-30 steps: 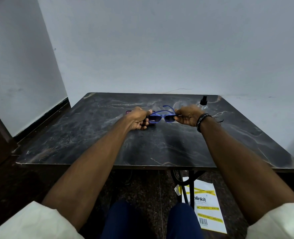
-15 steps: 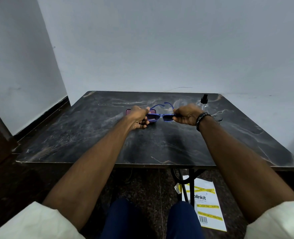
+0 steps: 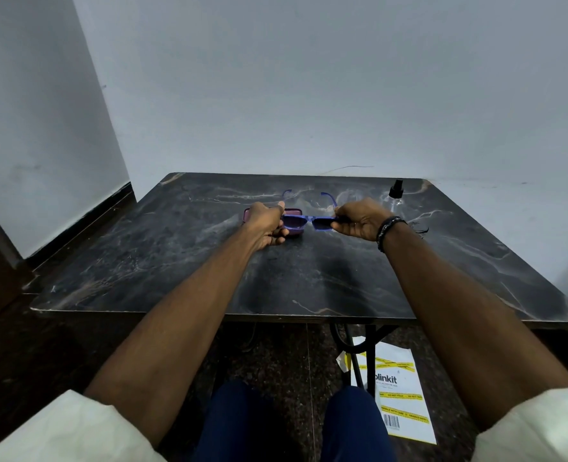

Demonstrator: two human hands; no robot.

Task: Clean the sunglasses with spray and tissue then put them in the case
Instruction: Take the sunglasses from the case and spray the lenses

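Observation:
Blue-framed sunglasses with dark lenses are held over the dark marble table, temples unfolded and pointing away from me. My left hand grips the frame's left end and my right hand grips the right end. A purple case lies open on the table just behind and under the left lens, partly hidden by my left hand. A clear spray bottle with a black nozzle stands at the back right. I see no tissue.
The table stands against a white wall, with another wall on the left. A black hair tie lies beside my right wrist. On the floor under the table's right side is a white and yellow paper bag. My knees are below the front edge.
Both hands have carried the sunglasses farther from me toward the case. The temples have swung wider apart and point at the wall.

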